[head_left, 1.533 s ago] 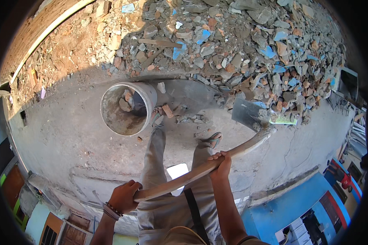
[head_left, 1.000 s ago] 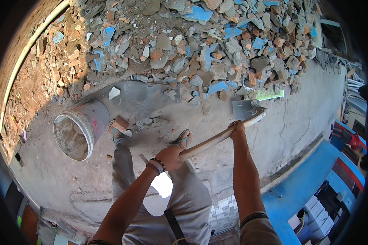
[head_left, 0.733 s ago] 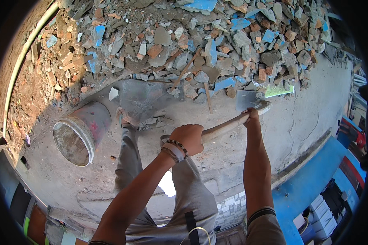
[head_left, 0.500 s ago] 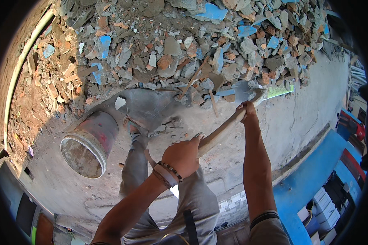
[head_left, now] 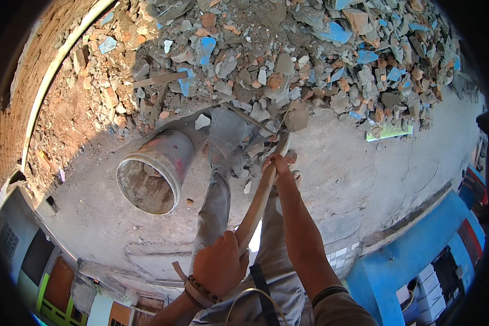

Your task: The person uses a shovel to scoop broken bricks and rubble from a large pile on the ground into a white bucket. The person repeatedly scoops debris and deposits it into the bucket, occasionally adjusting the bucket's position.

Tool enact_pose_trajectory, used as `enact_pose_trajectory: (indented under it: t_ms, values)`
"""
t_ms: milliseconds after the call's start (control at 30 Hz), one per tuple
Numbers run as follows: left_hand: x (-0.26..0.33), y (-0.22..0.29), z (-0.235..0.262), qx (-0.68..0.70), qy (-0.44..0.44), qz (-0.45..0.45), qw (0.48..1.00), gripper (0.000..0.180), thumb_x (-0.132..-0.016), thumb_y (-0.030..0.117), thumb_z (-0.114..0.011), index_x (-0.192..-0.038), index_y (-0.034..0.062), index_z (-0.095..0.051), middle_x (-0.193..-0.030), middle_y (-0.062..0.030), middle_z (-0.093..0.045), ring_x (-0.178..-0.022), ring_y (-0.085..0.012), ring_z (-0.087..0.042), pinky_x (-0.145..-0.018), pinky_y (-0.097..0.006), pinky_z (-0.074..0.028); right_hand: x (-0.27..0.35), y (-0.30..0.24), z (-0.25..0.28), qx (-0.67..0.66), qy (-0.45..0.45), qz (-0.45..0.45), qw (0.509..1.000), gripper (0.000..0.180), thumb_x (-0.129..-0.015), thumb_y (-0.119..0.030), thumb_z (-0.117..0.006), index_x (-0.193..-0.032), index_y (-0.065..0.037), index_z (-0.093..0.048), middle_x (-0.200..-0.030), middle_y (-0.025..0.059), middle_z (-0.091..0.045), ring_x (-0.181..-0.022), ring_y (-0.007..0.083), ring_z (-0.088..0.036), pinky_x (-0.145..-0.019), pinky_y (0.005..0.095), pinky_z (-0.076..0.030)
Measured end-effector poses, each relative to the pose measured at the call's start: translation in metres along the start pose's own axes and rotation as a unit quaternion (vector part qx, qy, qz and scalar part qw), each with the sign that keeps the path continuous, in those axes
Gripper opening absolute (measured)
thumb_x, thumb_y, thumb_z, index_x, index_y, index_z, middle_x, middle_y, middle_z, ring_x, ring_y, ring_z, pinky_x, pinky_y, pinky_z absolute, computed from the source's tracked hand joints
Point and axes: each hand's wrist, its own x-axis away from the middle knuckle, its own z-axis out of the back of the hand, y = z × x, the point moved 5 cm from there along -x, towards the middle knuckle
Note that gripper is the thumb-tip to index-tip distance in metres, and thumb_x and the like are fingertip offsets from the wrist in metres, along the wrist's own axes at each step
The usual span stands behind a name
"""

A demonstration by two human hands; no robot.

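Observation:
My left hand (head_left: 221, 261) is closed round the lower end of a long wooden handle (head_left: 255, 209), close to my body. Farther up, my right hand (head_left: 277, 164) grips the same handle near its head. The tool looks like a hoe; its head end (head_left: 283, 142) is down at the rubble in front of my feet, and the blade is mostly hidden there. Loose chunks (head_left: 254, 148) of broken masonry lie beside that end. To the left is a dirty bucket (head_left: 186, 149) with its mouth showing and a few pieces inside.
A wide heap of rubble (head_left: 239, 54), mixed with blue-painted pieces, spreads across the far side. A pale pipe (head_left: 49, 79) runs along the left. Concrete floor (head_left: 353, 174) extends to the right, where a green-faced piece (head_left: 389, 132) lies. A blue wall (head_left: 383, 271) stands at lower right.
The hoe's head has swung left from beside the green-faced piece to the rubble before my feet. Both hands moved with the handle, which now stands steeper. The view has shifted too.

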Motion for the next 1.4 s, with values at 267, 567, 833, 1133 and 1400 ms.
enact_pose_trajectory:
  t_ms: [267,567,833,1133,1400]
  values:
    - [0.030,0.068,-0.028,0.212,-0.037,-0.190,0.958,0.075,-0.090,0.037,-0.058,-0.133,-0.0183,-0.030,-0.084,-0.0296,-0.062,-0.067,-0.0427,-0.063,-0.064,-0.045,-0.052,0.046,-0.032,0.027,-0.112,-0.053,-0.109,0.986,0.015,-0.081,-0.008,-0.052,-0.067,-0.009,-0.047,-0.059,-0.0006,-0.050,-0.051,0.0103,-0.049,-0.051,0.0253,-0.046]
    - [0.163,0.030,-0.007,0.199,-0.004,-0.193,0.961,0.070,-0.086,0.033,-0.064,-0.136,-0.0096,-0.039,-0.081,-0.0237,-0.067,-0.065,-0.0326,-0.068,-0.058,-0.038,-0.053,0.155,0.038,0.010,-0.080,-0.080,-0.012,0.993,0.012,-0.082,-0.007,-0.051,-0.073,-0.009,-0.043,-0.063,-0.0005,-0.047,-0.053,0.0103,-0.047,-0.051,0.0266,-0.047]
    - [0.307,-0.113,0.010,0.116,0.014,-0.255,0.960,0.070,-0.078,0.039,-0.073,-0.127,-0.0062,-0.052,-0.082,-0.0176,-0.070,-0.057,-0.0263,-0.068,-0.048,-0.033,-0.055,0.256,0.204,-0.054,-0.043,-0.069,0.071,0.994,0.008,-0.083,-0.010,-0.050,-0.082,-0.011,-0.043,-0.070,0.0000,-0.046,-0.059,0.0103,-0.046,-0.057,0.0269,-0.046]
    - [0.519,-0.276,-0.035,-0.011,0.331,0.297,0.896,0.027,-0.058,0.010,-0.071,-0.076,0.0057,-0.052,-0.072,-0.0129,-0.051,-0.065,-0.0331,-0.053,-0.055,-0.043,-0.035,0.285,0.460,-0.125,0.082,-0.095,0.028,0.992,0.012,-0.082,-0.014,-0.056,-0.079,-0.009,-0.045,-0.073,0.0010,-0.044,-0.064,0.0126,-0.046,-0.064,0.0307,-0.044]
    - [0.452,-0.512,-0.167,0.043,0.322,0.252,0.912,0.019,-0.063,-0.004,-0.063,-0.079,0.0024,-0.057,-0.081,-0.0157,-0.055,-0.078,-0.0382,-0.056,-0.067,-0.043,-0.045,0.165,0.563,-0.144,0.200,-0.083,-0.036,0.976,0.014,-0.080,-0.011,-0.059,-0.079,-0.006,-0.046,-0.077,0.0056,-0.047,-0.075,0.0206,-0.052,-0.085,0.0380,-0.046]
